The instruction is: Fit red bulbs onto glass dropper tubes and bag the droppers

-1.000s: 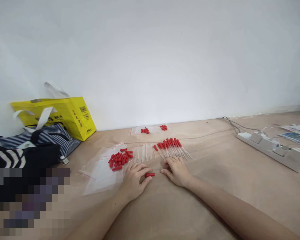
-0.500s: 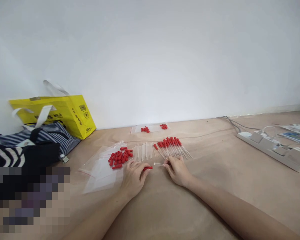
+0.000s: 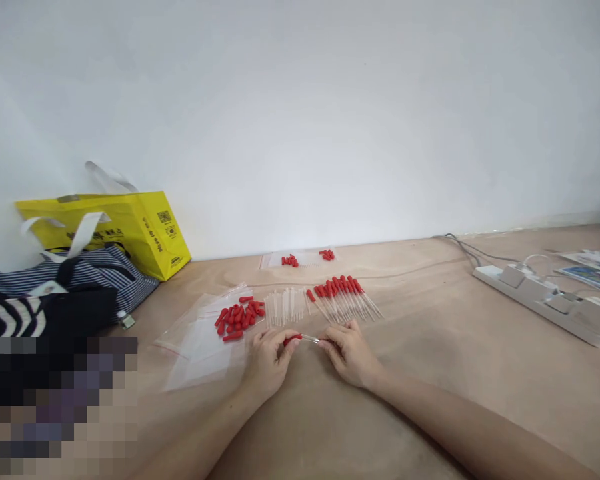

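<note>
Between thumb and fingers, my left hand (image 3: 270, 360) pinches a red rubber bulb (image 3: 293, 339). A clear glass tube (image 3: 310, 339) is pinched in my right hand (image 3: 350, 353), and its left end meets the mouth of the bulb; how far it goes in is too small to tell. Beyond my left hand, loose red bulbs (image 3: 237, 318) lie heaped on clear plastic bags (image 3: 197, 360). Several bare clear tubes (image 3: 285, 307) lie side by side right of the heap. Behind my right hand is a row of tubes with red bulbs on them (image 3: 345, 297).
Near the wall lies a clear bag (image 3: 307, 257) with red bulbs. At the left stand a yellow bag (image 3: 150, 233), a striped bag (image 3: 125, 273) and black fabric (image 3: 80, 320). On the right are a white power strip (image 3: 540, 303), grey cables (image 3: 463, 247) and papers (image 3: 595, 267).
The gap between the red bulb and the clear tube has closed, and the two now touch. My right hand has moved slightly down and tilted the tube.
</note>
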A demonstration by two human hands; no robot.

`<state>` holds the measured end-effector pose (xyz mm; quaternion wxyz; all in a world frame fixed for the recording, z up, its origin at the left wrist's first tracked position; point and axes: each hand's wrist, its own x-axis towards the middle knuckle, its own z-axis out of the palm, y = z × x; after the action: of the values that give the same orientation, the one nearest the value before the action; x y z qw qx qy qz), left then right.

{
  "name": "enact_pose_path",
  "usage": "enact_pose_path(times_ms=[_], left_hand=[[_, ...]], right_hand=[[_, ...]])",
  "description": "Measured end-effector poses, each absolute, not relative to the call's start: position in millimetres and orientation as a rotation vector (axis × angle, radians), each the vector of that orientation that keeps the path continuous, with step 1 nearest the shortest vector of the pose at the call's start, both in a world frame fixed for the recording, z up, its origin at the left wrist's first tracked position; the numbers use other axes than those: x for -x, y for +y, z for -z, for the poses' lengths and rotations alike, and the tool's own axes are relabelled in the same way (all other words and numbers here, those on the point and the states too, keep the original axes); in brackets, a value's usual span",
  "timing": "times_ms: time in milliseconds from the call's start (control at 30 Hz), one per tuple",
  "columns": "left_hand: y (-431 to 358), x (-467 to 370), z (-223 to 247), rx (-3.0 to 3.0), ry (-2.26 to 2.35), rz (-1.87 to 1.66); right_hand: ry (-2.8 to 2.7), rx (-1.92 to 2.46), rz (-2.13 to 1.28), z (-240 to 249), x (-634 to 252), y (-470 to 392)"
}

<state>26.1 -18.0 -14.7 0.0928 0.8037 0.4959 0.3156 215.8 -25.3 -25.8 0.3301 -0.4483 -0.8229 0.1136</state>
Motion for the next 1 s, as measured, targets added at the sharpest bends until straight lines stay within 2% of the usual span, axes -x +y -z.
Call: enact_pose_path(times_ms=[433,700,1000], left_hand=[[-26,-27,12,-2.593,1.341,-0.911],[-34,-30,9,-2.708,1.209,-0.945],[-24,-23,7,-2.695,1.304,-0.885]], right_hand=[[-2.25,1.045,-0.066,26,-222,-22],[-2.243,0.963,-0.121,29,-217,-27],[-2.405,1.045,-0.08,16,-221,-21]])
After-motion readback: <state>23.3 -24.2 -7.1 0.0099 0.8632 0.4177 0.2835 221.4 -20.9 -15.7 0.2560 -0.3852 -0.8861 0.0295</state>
